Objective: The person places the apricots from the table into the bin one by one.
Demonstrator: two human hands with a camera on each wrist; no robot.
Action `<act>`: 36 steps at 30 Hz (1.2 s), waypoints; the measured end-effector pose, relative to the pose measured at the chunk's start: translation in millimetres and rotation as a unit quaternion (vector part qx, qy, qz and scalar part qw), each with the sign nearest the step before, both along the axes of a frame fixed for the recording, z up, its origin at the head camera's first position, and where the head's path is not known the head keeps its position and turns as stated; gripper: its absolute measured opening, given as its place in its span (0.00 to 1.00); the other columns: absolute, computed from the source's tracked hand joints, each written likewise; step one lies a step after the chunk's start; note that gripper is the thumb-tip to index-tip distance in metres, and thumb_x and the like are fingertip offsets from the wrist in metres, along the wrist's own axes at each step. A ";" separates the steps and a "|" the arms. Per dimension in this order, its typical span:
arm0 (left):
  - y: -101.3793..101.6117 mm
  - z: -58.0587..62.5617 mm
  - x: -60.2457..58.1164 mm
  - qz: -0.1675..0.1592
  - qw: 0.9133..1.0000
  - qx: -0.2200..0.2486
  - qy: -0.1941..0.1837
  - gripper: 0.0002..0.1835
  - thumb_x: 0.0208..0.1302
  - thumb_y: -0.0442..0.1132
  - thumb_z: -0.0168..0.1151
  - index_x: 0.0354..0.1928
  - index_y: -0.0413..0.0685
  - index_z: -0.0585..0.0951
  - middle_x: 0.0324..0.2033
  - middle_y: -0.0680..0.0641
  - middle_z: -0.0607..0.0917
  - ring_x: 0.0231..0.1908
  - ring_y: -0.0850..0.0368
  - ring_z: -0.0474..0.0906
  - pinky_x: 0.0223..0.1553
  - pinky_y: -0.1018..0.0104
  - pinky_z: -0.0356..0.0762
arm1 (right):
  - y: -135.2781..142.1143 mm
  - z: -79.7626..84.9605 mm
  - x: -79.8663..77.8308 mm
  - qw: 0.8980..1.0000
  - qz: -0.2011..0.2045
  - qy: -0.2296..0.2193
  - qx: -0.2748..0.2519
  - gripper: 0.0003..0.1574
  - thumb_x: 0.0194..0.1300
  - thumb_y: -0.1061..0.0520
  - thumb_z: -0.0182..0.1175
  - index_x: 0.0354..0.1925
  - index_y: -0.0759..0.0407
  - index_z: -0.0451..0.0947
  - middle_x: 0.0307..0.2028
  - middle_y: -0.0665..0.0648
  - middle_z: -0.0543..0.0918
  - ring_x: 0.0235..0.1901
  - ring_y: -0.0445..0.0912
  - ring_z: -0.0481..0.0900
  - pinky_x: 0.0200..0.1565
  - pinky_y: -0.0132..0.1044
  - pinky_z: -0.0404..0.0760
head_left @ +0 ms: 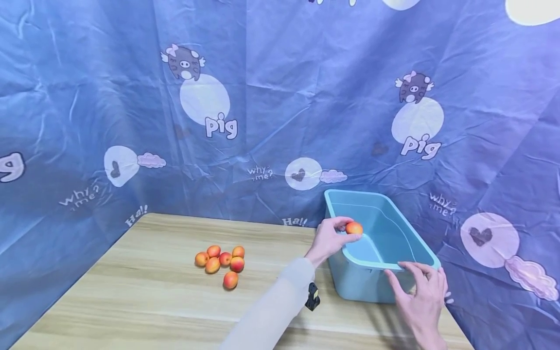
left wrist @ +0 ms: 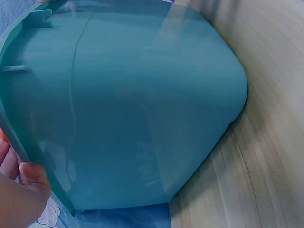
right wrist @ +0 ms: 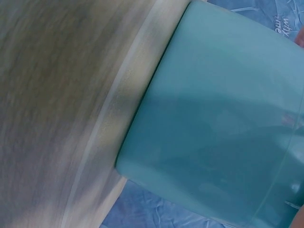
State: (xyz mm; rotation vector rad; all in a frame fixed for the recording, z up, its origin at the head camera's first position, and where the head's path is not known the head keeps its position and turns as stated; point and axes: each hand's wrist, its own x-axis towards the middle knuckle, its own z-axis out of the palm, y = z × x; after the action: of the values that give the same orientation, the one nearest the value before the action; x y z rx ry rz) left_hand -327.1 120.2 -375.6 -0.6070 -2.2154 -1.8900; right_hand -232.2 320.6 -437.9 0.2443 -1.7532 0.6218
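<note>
My left hand (head_left: 331, 238) pinches an orange-red apricot (head_left: 354, 228) between thumb and fingers, above the left rim of a blue-green plastic bin (head_left: 372, 284). In the left wrist view the bin's side wall (left wrist: 142, 104) fills most of the picture, with the left hand (left wrist: 21, 190) at its rim. My right hand (head_left: 422, 296) holds the bin's near right corner, fingers over the rim and thumb on the outer side. Several more apricots (head_left: 212, 265) lie in a loose group on the table, left of the bin.
The wooden table (head_left: 131, 291) runs up to a blue curtain (head_left: 271, 97) printed with pigs, which hangs behind and on both sides. The bin stands at the table's right edge, close to the curtain. A black device (head_left: 312, 296) sits at my left wrist.
</note>
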 end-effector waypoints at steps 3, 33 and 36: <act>0.5 -1.1 0.9 -0.004 1.000 -0.001 0.002 0.22 0.49 0.42 0.78 0.48 0.53 0.86 0.42 0.56 0.89 0.43 0.61 0.79 0.45 0.73 0.73 | 0.7 -0.4 0.2 1.000 -0.002 0.001 0.000 0.45 0.56 0.24 0.61 0.33 0.67 0.82 0.36 0.69 0.75 0.44 0.67 0.67 0.70 0.59 0.49; -40.3 11.2 -0.2 -0.062 0.994 0.083 0.035 0.19 0.53 0.36 0.74 0.50 0.48 0.85 0.42 0.44 0.89 0.40 0.57 0.84 0.40 0.72 0.79 | 4.6 0.0 2.1 1.000 0.000 -0.021 0.003 0.45 0.55 0.23 0.60 0.34 0.66 0.82 0.37 0.69 0.75 0.45 0.69 0.66 0.71 0.58 0.48; -60.4 11.3 -0.5 -0.051 0.994 0.080 0.055 0.19 0.54 0.34 0.73 0.50 0.44 0.84 0.42 0.41 0.88 0.38 0.61 0.84 0.40 0.71 0.79 | 2.1 -1.4 -0.8 1.000 0.007 -0.020 0.001 0.45 0.55 0.23 0.61 0.34 0.65 0.82 0.38 0.69 0.74 0.46 0.70 0.66 0.71 0.58 0.47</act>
State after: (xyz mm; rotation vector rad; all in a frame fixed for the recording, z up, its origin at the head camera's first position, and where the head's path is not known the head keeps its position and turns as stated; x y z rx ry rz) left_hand -327.7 59.9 -364.3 -0.7906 -1.9785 -2.0060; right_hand -233.0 322.8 -439.3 0.2459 -1.7922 0.6395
